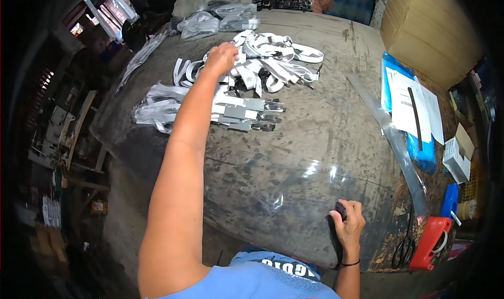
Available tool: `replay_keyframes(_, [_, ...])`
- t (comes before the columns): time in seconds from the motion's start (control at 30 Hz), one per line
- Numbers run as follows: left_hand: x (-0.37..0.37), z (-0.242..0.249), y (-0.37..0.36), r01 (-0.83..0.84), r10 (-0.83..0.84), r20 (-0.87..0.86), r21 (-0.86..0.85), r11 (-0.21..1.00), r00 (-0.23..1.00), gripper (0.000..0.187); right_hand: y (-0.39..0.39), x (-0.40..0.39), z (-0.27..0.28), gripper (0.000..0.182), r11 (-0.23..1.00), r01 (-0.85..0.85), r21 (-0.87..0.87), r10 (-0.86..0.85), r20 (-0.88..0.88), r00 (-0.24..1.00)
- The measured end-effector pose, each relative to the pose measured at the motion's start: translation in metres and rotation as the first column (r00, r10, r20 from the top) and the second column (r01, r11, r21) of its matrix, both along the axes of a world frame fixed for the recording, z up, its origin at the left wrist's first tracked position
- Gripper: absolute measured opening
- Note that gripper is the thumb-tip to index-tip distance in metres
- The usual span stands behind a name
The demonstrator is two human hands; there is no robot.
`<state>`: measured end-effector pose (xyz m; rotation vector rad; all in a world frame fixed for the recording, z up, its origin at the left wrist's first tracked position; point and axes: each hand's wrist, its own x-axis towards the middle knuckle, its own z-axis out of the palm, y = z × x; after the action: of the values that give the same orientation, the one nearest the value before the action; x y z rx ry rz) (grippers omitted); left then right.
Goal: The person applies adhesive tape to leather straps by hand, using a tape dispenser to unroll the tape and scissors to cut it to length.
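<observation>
Blue shirt (247, 283), foreground. Left hand (221, 59): fingers bent at white straps (251, 69), grip indeterminable; tangled loops could snag, dragging neighbours onto bundles (157, 105) bodyward. Right hand (350, 225): digits closed about a small dark object (340, 211).

Right of the right hand (349, 224): one red tape dispenser (429, 246), one pair of scissors (403, 253). Farther beyond: one small white box (455, 161), one large cardboard box (428, 34).

Flat white straps (262, 44), looped and tangled, heaped on the table (304, 141) with black fittings (310, 85). Just nearer, a flatter row (161, 106) with grey tags (234, 111) and black ends (266, 127). Small dark object (340, 211), partly hidden, toward the near edge.
</observation>
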<state>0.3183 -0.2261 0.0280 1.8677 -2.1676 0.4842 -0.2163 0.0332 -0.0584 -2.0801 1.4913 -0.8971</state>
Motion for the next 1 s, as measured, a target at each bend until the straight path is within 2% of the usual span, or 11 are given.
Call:
replay_keyframes(0.03, [0.001, 0.011, 0.002, -0.007, 0.008, 0.0, -0.002, 1.0, 1.0, 0.018, 0.0, -0.001, 0.001, 0.036, 1.0, -0.013, 0.001, 0.013, -0.008, 1.0])
replay_keyframes(0.1, [0.0, 0.032, 0.002, -0.198, 0.181, -0.315, -0.023, 0.98, 0.932, 0.019, -0.001, -0.001, 0.001, 0.035, 1.0, -0.021, -0.005, 0.021, -0.002, 1.0])
replay_keyframes(0.2, [-0.002, 0.063, 0.008, -0.113, -0.008, -0.537, -0.192, 0.975, 0.844, 0.021, -0.003, -0.006, -0.001, 0.033, 0.999, -0.002, 0.044, -0.001, 0.067, 0.998])
replay_keyframes(0.27, [-0.03, 0.086, 0.032, -0.071, -0.055, -0.537, -0.211, 0.975, 0.842, 0.02, -0.01, -0.014, -0.002, 0.03, 0.997, 0.011, 0.081, -0.026, 0.181, 0.983])
replay_keyframes(0.37, [-0.078, 0.094, 0.061, 0.225, -0.284, -0.278, -0.226, 0.948, 0.917, 0.016, -0.032, -0.013, 0.027, 0.028, 0.998, 0.048, -0.051, -0.036, 0.216, 0.976])
replay_keyframes(0.4, [-0.099, 0.096, 0.073, 0.275, -0.317, -0.198, -0.214, 0.937, 0.928, 0.014, -0.042, -0.009, 0.04, 0.026, 0.973, 0.03, -0.229, 0.009, 0.167, 0.986])
replay_keyframes(0.57, [-0.178, 0.07, 0.113, 0.521, -0.541, -0.096, -0.17, 0.836, 0.836, 0.01, -0.077, 0.052, 0.118, 0.063, 0.799, -0.203, -0.567, 0.189, -0.084, 0.978])
replay_keyframes(0.7, [-0.225, 0.064, 0.128, 0.659, -0.703, -0.145, -0.259, 0.706, 0.696, 0.016, -0.112, 0.107, 0.116, 0.087, 0.774, -0.222, -0.593, 0.08, -0.256, 0.963])
replay_keyframes(0.83, [-0.208, 0.052, 0.116, 0.6, -0.646, -0.103, -0.283, 0.748, 0.757, 0.027, -0.143, 0.116, 0.127, 0.05, 0.845, -0.193, -0.499, 0.047, -0.289, 0.956])
replay_keyframes(0.9, [-0.197, 0.043, 0.106, 0.598, -0.638, -0.047, -0.301, 0.743, 0.769, 0.03, -0.155, 0.114, 0.136, 0.02, 0.72, -0.272, -0.638, 0.133, -0.257, 0.957])
replay_keyframes(1.0, [-0.173, 0.029, 0.08, 0.447, -0.466, -0.011, -0.265, 0.854, 0.885, 0.029, -0.167, 0.107, 0.163, 0.002, 0.597, -0.306, -0.741, 0.105, -0.306, 0.946])
